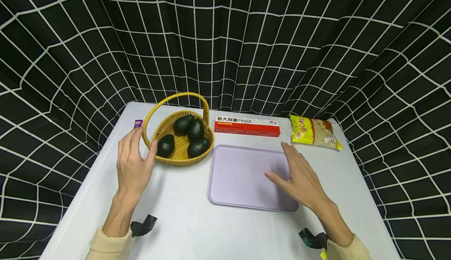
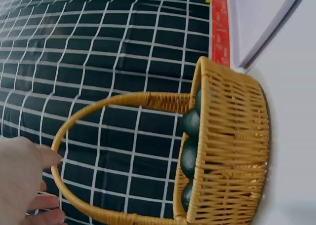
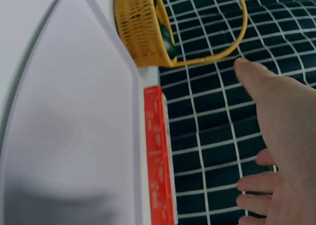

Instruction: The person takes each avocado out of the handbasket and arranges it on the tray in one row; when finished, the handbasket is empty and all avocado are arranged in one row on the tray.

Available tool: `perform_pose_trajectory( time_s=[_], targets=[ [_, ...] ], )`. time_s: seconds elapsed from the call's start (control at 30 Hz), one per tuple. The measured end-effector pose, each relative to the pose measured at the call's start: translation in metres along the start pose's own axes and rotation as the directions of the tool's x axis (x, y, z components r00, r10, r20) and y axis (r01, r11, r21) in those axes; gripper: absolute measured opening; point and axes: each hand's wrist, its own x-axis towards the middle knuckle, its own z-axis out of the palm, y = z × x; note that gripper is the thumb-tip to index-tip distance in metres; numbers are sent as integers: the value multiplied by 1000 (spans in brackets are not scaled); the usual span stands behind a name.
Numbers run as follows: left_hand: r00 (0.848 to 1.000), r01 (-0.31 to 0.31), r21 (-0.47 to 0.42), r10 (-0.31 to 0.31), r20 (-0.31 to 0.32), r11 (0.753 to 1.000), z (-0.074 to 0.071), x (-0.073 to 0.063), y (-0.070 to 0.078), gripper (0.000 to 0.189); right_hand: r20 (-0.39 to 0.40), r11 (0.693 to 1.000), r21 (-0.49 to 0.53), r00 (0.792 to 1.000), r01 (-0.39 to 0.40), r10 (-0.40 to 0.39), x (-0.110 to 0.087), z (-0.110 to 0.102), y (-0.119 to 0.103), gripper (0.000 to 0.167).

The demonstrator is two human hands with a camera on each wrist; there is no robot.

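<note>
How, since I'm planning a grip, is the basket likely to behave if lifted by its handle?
The basket will probably stay stiff: its woven wall and arched handle hold their shape. It may feel weighty, carrying four avocados. Those look smooth, rounded and loose, so they could roll if it tilts.

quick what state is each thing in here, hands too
basket, upright, handle up
four avocados, whole, in basket
tray, lying flat
pasta box, lying flat, seemingly closed
yellow bag, lying down, seemingly sealed
purple item, too small to tell
left hand, open near basket
right hand, open above tray
</note>
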Motion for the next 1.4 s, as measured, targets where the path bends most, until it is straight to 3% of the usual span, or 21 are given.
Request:
perform_pose_trajectory(
  time_s=[0.1,0.2,0.33,0.63,1.07,1.4],
  targets=[
    [988,151,-79,-151,7,985,2,0,-8,48,24,1000,18,1000,15,-15,6,0,-8,104],
    [956,292,-116,-287,55,949,7,-4,-16,47,47,999,33,998,31,-33,11,1,-18,101],
    [921,385,-123,-372,114,915,12,-8,-24,45,70,996,68,996,58,-62,21,2,-34,98],
    [915,399,-163,-382,131,902,16,-3,-37,39,129,985,141,985,99,-118,54,12,-71,88],
    [942,328,-136,-313,121,935,20,1,-43,35,166,971,189,970,144,-176,105,44,-122,84],
    [947,314,-100,-304,105,944,12,-2,-46,35,198,961,244,964,129,-180,127,75,-155,86]
  ],
)
